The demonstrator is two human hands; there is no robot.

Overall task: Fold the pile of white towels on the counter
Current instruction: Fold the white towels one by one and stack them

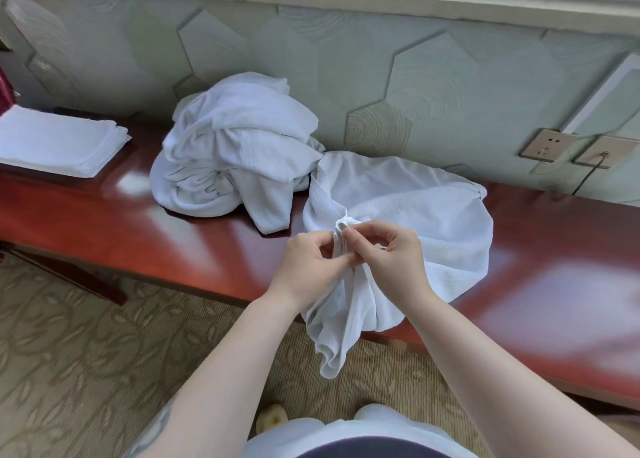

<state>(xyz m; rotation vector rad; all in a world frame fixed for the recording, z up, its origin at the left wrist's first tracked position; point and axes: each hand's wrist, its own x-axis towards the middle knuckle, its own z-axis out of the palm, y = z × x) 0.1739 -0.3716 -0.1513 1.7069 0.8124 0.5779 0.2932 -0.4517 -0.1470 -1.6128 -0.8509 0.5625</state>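
The left hand and the right hand meet close together above the front edge of the glossy red-brown wooden counter, both hands pinching a bunched edge of a rumpled white terry towel between thumb and curled fingers. That towel spreads out on the counter behind the hands, and part of it hangs down over the front edge in loose folds, below the wrists. Just beside it to the left, touching or nearly touching it, sits the heaped pile of unfolded white towels, leaning near the pale green wall with hexagon panels; how many towels it holds cannot be told. Well apart at the far left lies a flat stack of folded white towels, its left side cut off by the frame edge. On the wall to the right are two beige socket plates, with a dark cord running down from the right-hand one. Below the counter lies patterned beige carpet. At the bottom edge, the person's light clothing is only partly in view, and a small yellowish thing on the carpet beside it is too blurred to identify.
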